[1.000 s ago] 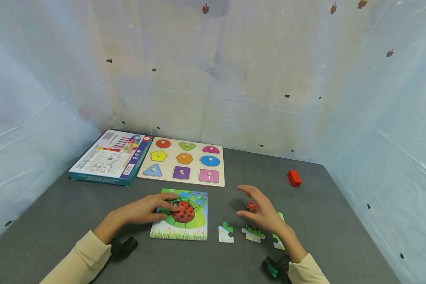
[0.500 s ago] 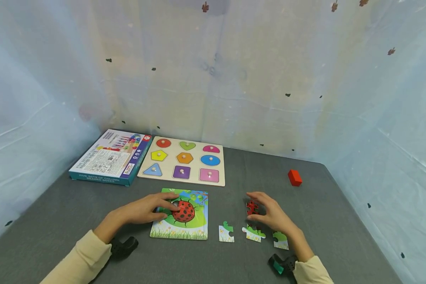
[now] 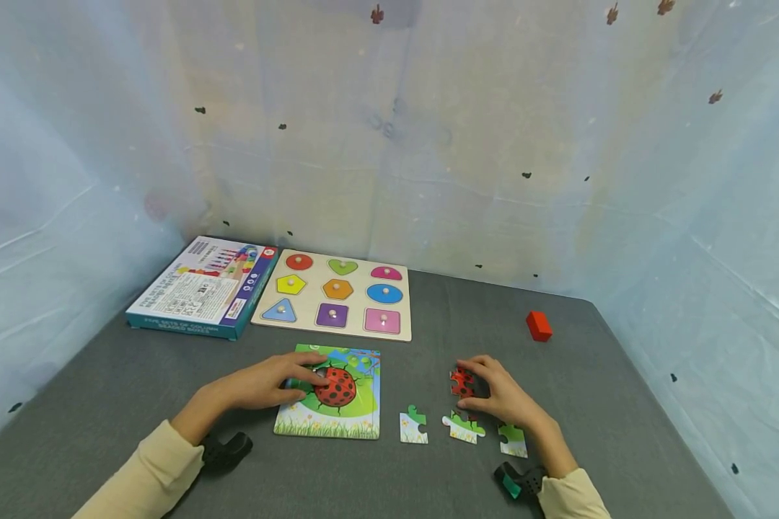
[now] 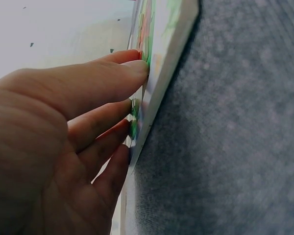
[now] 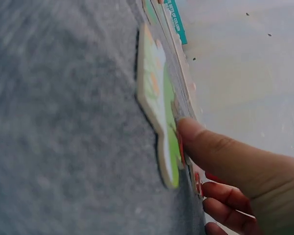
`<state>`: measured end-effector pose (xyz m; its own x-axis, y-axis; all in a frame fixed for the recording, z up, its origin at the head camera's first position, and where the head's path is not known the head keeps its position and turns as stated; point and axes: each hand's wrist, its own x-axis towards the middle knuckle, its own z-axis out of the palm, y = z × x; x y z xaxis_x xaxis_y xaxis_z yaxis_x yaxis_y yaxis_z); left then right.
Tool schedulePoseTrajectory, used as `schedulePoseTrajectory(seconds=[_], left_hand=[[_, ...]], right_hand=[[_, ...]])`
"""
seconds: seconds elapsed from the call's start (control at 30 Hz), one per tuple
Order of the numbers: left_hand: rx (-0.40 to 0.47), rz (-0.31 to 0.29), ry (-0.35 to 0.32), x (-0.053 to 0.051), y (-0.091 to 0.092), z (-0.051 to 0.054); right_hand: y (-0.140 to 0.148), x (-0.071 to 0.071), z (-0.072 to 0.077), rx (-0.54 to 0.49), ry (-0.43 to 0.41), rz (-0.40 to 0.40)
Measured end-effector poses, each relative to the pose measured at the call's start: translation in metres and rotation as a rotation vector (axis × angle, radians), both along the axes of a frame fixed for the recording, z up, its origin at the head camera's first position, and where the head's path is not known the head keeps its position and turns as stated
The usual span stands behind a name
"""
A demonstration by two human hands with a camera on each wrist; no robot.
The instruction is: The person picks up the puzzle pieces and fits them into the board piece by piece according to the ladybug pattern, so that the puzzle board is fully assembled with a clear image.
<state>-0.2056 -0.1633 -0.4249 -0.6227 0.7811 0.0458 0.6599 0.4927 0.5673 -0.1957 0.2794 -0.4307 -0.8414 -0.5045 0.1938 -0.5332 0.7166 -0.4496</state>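
Resting your left hand [image 3: 266, 382], fingers apart, on the ladybug puzzle [image 3: 339, 395], you are pinching a red piece [image 3: 463, 384] in your right hand [image 3: 506, 396].

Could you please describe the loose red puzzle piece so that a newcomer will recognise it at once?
On the grey table, find the square ladybug board. To its right, the red piece sits within the curve of the right grip. The loose neighbours in view, nearer the wearer, are mostly green and white; only this one is mostly red with black spots.
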Motion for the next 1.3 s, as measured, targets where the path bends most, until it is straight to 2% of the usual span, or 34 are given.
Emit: schedulePoseTrajectory(seconds=[0.47, 0.77, 1.13, 1.3], left_hand=[[0.014, -0.016, 0.024, -0.003, -0.001, -0.005], [0.031, -0.025, 0.023, -0.002, -0.001, -0.005], [0.022, -0.015, 0.029, -0.002, -0.002, -0.005], [0.016, -0.007, 0.012, -0.002, -0.002, -0.004]], right_hand=[[0.005, -0.005, -0.004, -0.005, -0.031, -0.022], [-0.008, -0.012, 0.005, -0.023, -0.055, -0.04], [-0.067, -0.02, 0.028, -0.035, -0.058, 0.101], [-0.089, -0.02, 0.033, -0.058, -0.051, 0.181]])
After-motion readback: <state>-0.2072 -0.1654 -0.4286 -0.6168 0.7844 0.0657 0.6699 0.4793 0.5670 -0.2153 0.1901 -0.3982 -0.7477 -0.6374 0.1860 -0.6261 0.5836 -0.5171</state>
